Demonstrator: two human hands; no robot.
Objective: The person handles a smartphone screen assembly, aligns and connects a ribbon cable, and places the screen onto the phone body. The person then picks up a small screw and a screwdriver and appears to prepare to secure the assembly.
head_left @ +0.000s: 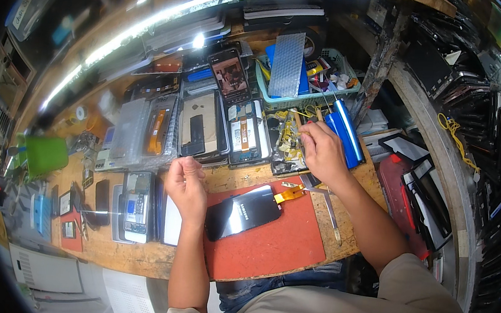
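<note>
My right hand is over a tray of small yellow and metallic parts, its fingers pinched together; whatever they hold is hidden. To its left, my left hand is raised near the stacked phones, fingers curled closed, and I cannot make out anything in them. Between my forearms a dark, glossy phone screen lies on a red mat. An orange flex cable extends from its upper right end. Beside the mat, below my right hand, lies a slim metal tool.
A pale green basket of packets and bubble wrap stands at the back. A propped-up phone shows a lit picture. Opened tablets lie in front of it. A shiny blue object is at right; a green bin is at far left.
</note>
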